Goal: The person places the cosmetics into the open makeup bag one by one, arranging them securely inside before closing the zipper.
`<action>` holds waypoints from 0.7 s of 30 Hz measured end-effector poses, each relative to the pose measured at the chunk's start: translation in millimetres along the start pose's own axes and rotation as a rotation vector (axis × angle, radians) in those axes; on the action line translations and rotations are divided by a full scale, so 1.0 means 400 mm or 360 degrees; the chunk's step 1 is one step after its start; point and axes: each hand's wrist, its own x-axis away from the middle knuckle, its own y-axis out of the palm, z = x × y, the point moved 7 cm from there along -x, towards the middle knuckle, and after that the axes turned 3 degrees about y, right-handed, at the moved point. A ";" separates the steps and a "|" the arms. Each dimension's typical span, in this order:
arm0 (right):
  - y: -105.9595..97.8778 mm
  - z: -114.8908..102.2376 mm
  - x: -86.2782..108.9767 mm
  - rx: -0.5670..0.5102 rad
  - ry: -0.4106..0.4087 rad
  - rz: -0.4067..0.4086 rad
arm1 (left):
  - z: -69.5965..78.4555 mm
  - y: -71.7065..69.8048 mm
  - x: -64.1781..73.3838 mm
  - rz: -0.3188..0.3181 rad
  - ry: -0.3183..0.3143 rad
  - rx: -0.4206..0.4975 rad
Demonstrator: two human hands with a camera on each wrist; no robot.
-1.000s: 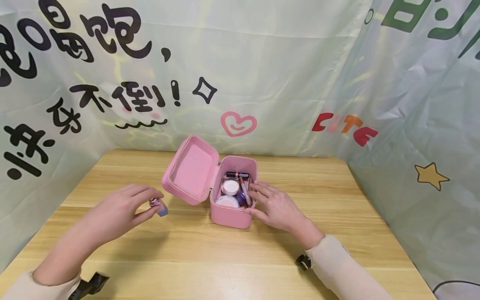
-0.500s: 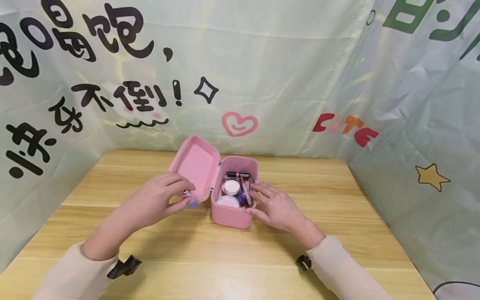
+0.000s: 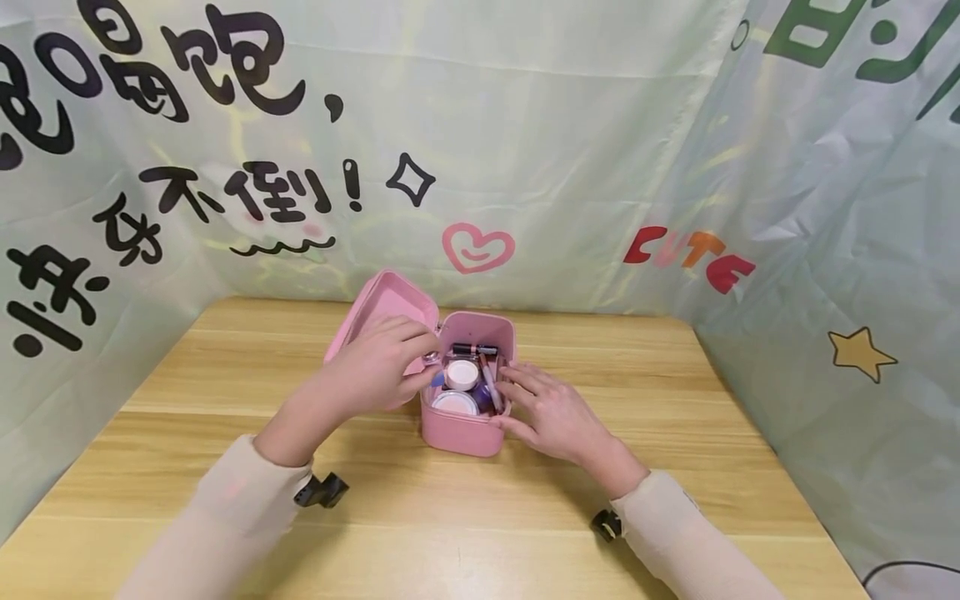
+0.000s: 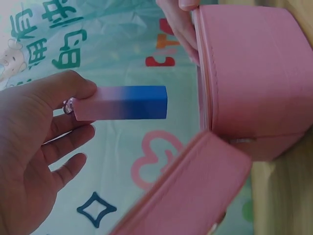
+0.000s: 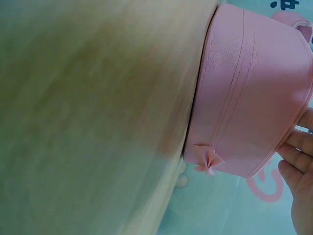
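Note:
A pink makeup case [image 3: 461, 435] stands on the table, its lid [image 3: 390, 302] swung open to the left. My left hand [image 3: 386, 362] pinches a small square pink-and-blue lipstick tube [image 4: 128, 103] by its pink end, where a shiny metal ring shows. The blue end points at the case's opening, just above its left edge. My right hand [image 3: 551, 408] holds the right rim, with fingers [image 5: 298, 144] over the edge and the thumb near the front corner. Inside lie round white-lidded jars [image 3: 462, 375], a slim pen-like stick [image 3: 490, 383], a dark tube [image 3: 474, 350] and a purple item [image 3: 482, 396].
The wooden table [image 3: 480, 517] reaches back to a pale printed cloth [image 3: 570, 183] that hangs behind and at both sides. The raised lid stands beneath and behind my left hand. A small pink bow [image 5: 209, 159] sits on the case's outer wall.
My left hand has moved right with the lipstick tube, from over the table on the left, past the lid, to the case's opening. The right hand and the case have stayed put.

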 end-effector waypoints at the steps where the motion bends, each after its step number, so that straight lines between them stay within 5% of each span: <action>1: 0.000 0.001 0.000 0.0001 0.0002 0.0000 | -0.002 0.006 -0.010 -0.0025 -0.0017 -0.0010; 12: -0.002 -0.005 -0.005 0.0020 -0.0024 0.0019 | -0.061 0.091 -0.092 -0.0276 -0.0215 -0.0065; 21: -0.004 -0.006 -0.003 0.0021 -0.0020 0.0014 | -0.103 0.167 -0.152 -0.0382 -0.0220 -0.0072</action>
